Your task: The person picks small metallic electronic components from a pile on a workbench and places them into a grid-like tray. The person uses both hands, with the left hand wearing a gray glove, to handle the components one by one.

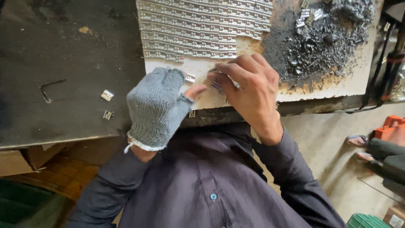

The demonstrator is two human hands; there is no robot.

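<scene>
My left hand [156, 107] wears a grey knit glove with the fingertips cut off. Its fingers are curled, and one bare fingertip reaches toward my right hand. My right hand [249, 90] is bare and pinches a small metal hinge [217, 86] just above the near edge of a white board [337, 86]. Rows of the same silver hinges [202, 25] lie packed side by side on the far part of the board. One more loose hinge [190, 78] lies on the board by my gloved knuckles.
A heap of dark metal shavings [325, 38] covers the board's right part. Two loose hinges [107, 95] and a bent hex key [50, 88] lie on the dark table at left. At right are another person's feet [358, 141], an orange tool [390, 126] and a green crate [367, 221].
</scene>
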